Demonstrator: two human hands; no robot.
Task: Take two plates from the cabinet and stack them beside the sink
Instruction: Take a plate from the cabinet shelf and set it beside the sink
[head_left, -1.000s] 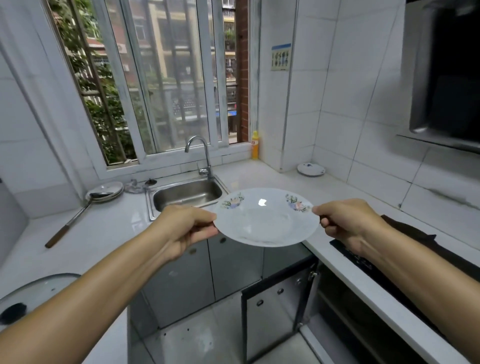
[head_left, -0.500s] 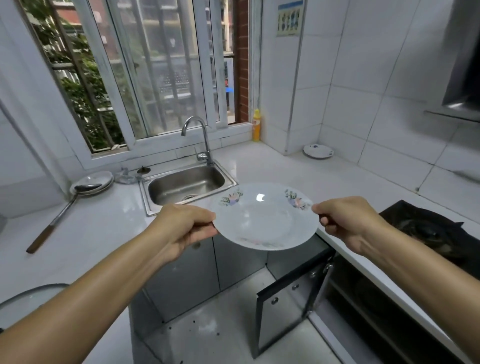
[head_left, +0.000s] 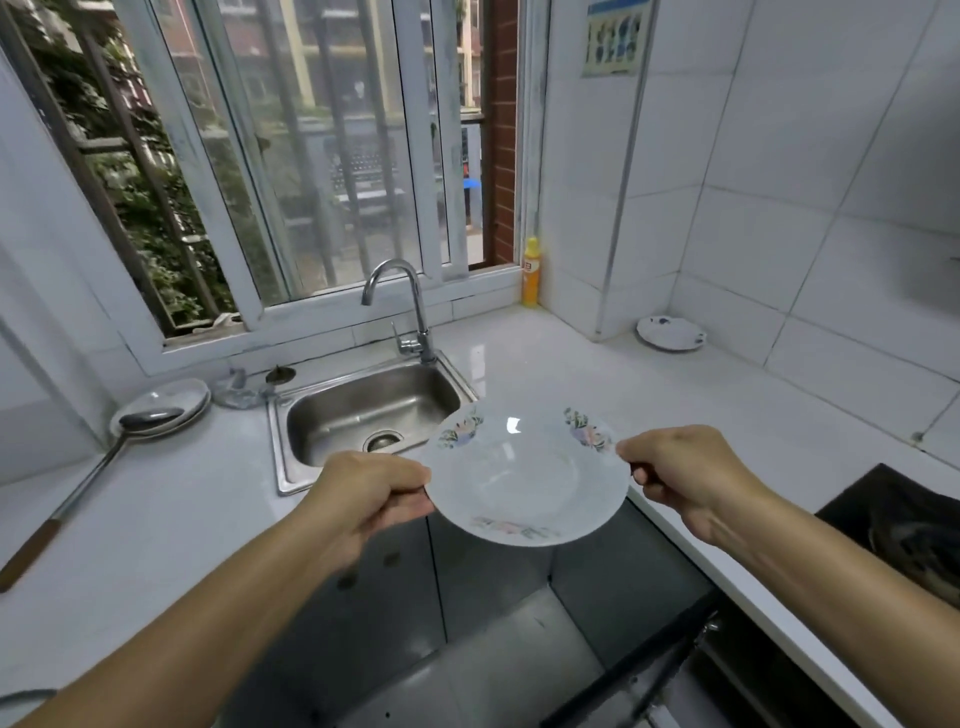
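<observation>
We hold one floral plate (head_left: 524, 480), left hand (head_left: 366, 491) and right hand (head_left: 680, 470) fingers pinching its rim, beside the bare steel sink (head_left: 371, 415).

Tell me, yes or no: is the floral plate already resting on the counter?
No: both hands, left and right, hold the plate by its rim, above the counter's front edge.

Ladle (head_left: 78, 478) handle cut by the left edge; glass lid (head_left: 23, 699) mostly out of frame at lower left; stove (head_left: 904, 525) cropped at right; wall poster (head_left: 613, 36) print too small to read.
</observation>
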